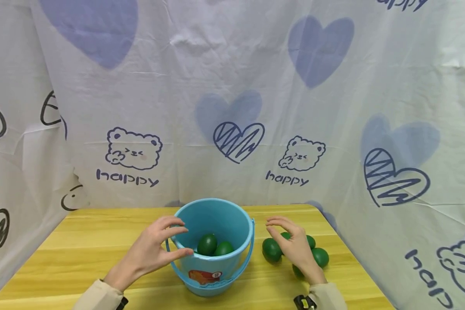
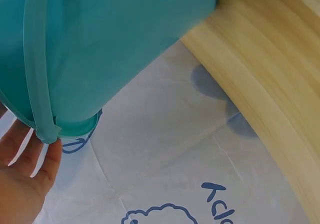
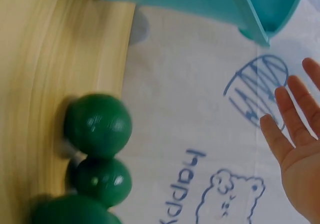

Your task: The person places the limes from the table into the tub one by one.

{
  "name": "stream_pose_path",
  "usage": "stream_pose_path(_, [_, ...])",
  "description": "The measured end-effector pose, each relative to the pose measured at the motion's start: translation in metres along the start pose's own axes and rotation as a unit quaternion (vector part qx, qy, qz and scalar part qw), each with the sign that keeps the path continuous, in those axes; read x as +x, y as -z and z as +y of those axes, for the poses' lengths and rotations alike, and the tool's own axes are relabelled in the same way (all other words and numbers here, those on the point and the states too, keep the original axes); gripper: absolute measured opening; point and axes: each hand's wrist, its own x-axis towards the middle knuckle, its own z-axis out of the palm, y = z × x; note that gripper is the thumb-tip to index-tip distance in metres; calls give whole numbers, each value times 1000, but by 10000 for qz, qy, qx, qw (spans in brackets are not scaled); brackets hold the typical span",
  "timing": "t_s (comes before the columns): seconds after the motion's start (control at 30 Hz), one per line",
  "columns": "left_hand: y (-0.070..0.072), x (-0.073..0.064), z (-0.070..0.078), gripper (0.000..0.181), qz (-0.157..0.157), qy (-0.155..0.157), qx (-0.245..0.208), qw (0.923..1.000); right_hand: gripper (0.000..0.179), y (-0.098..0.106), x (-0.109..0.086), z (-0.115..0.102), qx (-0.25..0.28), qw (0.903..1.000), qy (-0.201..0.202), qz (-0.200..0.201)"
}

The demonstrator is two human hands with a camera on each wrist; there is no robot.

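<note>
A light blue bucket [image 1: 213,267] stands upright with two glossy dark green, avocado-like fruits [image 1: 207,244] visible inside. Its handle [image 1: 240,271] hangs down over the front. At the bucket's left rim is my left hand [image 1: 155,247], thumb and fingers spread apart; in the left wrist view its fingertips are right at the rim beside the handle's pivot. My right hand [image 1: 294,247] hovers to the right of the bucket with loosely bent fingers and nothing in them. Under and around it lie several more green fruits [image 1: 271,250], partly hidden by the hand.
The yellow wood-grain table [image 1: 112,237] carries the bucket and fruits. Behind it and at both sides hangs a white cloth [image 1: 201,172] printed with hearts, bears and lettering. A sticker [image 1: 204,277] marks the bucket's front. Dark bands [image 1: 305,302] circle both wrists.
</note>
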Motion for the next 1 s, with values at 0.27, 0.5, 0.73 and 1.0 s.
stream_pose_path(0.27, [-2, -16, 3, 39, 327, -65, -130, 9994, 12, 12, -9, 24, -542, 9946, -880, -21])
stream_pose_path(0.5, [-3, -16, 3, 38, 419, -41, -281, 9987, 20, 13, -15, 37, -905, 9837, -1495, -432])
stream_pose_path(0.73, [-6, -18, 2, 38, 401, 9, -315, 9987, 31, -2, -19, 40, -1028, 9643, -2227, -1000])
stream_pose_path(1.0, [-8, -17, 4, 38, 407, 76, -301, 9987, 36, -20, -14, 42, -1474, 9540, -2354, -1132])
